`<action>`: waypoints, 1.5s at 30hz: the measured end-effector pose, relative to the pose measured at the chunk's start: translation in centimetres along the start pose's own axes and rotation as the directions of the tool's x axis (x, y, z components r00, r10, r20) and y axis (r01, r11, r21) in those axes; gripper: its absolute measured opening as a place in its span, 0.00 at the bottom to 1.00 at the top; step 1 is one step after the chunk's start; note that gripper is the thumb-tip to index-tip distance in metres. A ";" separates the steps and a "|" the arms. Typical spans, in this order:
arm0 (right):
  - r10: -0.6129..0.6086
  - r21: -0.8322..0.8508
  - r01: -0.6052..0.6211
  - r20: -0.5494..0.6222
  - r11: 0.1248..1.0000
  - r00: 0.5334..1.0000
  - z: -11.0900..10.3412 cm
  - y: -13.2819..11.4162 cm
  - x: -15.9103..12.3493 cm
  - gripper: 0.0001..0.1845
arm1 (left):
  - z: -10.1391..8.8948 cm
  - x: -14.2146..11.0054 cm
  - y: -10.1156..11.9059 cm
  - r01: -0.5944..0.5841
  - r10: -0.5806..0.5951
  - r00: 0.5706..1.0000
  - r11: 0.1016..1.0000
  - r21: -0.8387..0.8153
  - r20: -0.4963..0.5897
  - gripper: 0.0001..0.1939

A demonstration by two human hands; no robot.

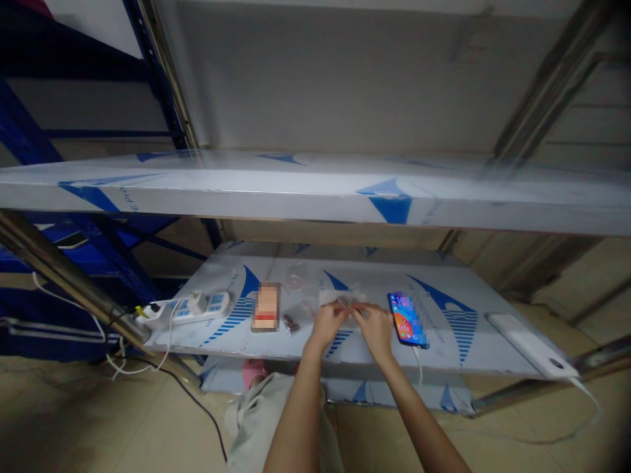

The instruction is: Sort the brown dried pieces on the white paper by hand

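As the left hand (326, 326) and right hand (377, 330) hover over a steel shelf (315, 259), their fingers (340, 310) pinch a light, soft, slippery clear plastic packet (351, 304), best held at its edge.

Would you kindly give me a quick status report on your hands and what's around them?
Left hand and right hand pinching small clear plastic packet. Smartphone just right of right hand, not touching.
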State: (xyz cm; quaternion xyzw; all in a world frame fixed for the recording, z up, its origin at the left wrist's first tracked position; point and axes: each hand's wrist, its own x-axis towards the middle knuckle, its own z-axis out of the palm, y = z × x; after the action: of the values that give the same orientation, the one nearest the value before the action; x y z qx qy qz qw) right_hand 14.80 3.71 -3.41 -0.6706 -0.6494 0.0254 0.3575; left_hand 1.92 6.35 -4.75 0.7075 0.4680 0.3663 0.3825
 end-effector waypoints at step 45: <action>0.148 0.543 -0.417 0.470 0.728 0.870 3.4 4.3 -0.1 0.14 | 0.4 -0.4 2.3 -0.154 0.176 0.984 0.883 0.444 -0.007 0.19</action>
State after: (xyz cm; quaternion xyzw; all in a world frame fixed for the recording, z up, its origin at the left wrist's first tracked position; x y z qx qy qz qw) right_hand 16.72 5.57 -8.17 -0.5850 -0.5487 0.4310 0.4134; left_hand 3.01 5.23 -2.94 0.8042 0.4858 0.2984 0.1682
